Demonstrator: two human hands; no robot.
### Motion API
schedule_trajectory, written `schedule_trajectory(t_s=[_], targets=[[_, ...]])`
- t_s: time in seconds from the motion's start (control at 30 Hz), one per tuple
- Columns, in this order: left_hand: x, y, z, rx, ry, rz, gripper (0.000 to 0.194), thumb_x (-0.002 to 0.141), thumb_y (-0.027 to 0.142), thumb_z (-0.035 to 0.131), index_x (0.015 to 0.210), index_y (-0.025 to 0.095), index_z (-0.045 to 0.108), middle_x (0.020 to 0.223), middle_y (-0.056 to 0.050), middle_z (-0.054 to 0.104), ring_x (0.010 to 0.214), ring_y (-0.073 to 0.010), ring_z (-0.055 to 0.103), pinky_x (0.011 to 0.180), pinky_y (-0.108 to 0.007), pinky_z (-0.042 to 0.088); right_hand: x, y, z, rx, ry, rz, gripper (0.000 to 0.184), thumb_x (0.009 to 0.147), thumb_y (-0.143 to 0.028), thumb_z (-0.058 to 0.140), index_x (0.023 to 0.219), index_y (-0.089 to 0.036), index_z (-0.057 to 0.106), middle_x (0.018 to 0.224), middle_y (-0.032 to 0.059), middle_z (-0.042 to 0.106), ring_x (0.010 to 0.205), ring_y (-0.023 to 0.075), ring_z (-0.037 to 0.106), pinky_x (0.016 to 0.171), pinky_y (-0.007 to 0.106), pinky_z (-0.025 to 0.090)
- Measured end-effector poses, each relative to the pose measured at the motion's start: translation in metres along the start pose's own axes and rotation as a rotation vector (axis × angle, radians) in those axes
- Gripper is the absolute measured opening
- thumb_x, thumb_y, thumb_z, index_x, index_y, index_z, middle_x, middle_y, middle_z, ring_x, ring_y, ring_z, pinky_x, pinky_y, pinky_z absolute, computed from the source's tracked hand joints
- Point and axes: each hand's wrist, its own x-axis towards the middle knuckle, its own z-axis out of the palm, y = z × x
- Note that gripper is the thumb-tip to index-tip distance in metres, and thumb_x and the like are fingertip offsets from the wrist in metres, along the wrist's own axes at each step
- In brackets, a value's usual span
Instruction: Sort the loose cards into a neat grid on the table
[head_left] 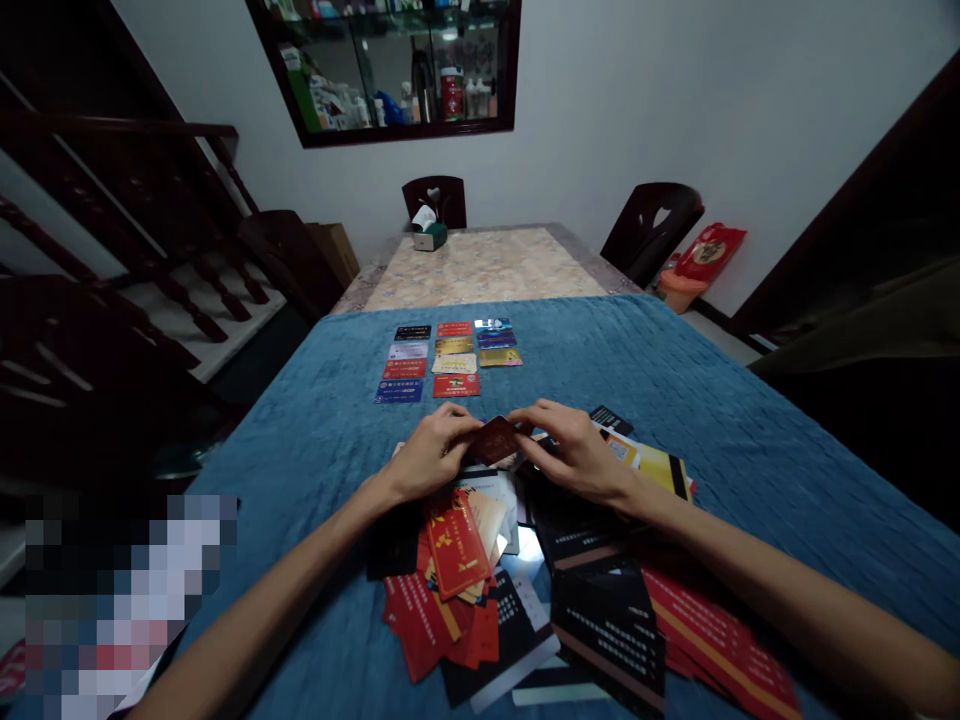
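A dark red card (495, 440) is held up between my two hands, just above a loose heap of cards. My left hand (435, 452) pinches its left edge between thumb and fingers. At its right edge, my right hand (574, 448) grips it the same way. Beneath and nearer to me lie overlapping cards: a red card with gold marks (456, 545), black cards (611, 625) and more red cards (720, 640). Beyond my hands, several cards lie in three columns, among them a blue card (399, 391) and a gold card (500, 357).
A blue cloth (300, 450) covers the near part of the table. On the bare far part (502, 265) stands a tissue box (430, 237). Dark chairs (652, 230) surround the table. A yellow card (664, 470) lies right of my right hand.
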Motion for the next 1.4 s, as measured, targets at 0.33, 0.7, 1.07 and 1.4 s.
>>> schedule_trajectory(t_s=[0.33,0.7,1.07,1.4], targets=[[-0.001,0.005,-0.001,-0.059,-0.092,-0.049,0.018,0.081,0.013,0.056,0.087,0.017,0.073,0.092,-0.005,0.069,0.092,-0.0193,0.063,0.085,-0.032,0.051,0.003,0.003,-0.002,-0.027,0.028,-0.075,0.017,0.096,-0.019,0.053,0.104,-0.018,0.067,0.086,0.0068,0.072,0.077,0.0180,0.057,0.069,0.031,0.048],[0.000,0.020,-0.004,-0.147,0.060,0.003,0.015,0.084,0.020,0.061,0.093,0.016,0.073,0.093,-0.007,0.071,0.090,-0.0184,0.064,0.083,-0.032,0.051,0.004,-0.002,-0.005,-0.232,0.016,-0.222,0.019,0.098,-0.021,0.050,0.098,-0.018,0.069,0.077,0.0063,0.065,0.078,0.0193,0.052,0.068,0.032,0.041],[0.002,0.011,0.004,-0.248,0.257,-0.030,0.014,0.086,0.024,0.061,0.089,0.017,0.073,0.088,-0.005,0.071,0.083,-0.0165,0.064,0.081,-0.031,0.052,0.003,0.005,-0.003,-0.153,-0.092,-0.075,0.028,0.091,-0.024,0.060,0.117,-0.015,0.061,0.099,0.0112,0.070,0.089,0.0230,0.055,0.077,0.036,0.044],[0.004,0.004,0.008,-0.370,0.357,-0.151,0.009,0.080,0.024,0.061,0.086,0.017,0.061,0.083,-0.001,0.065,0.077,-0.0134,0.061,0.075,-0.026,0.050,-0.002,0.023,0.005,-0.026,-0.095,0.132,0.011,0.087,-0.015,0.059,0.096,-0.017,0.066,0.086,0.0073,0.068,0.081,0.0199,0.060,0.073,0.033,0.048]])
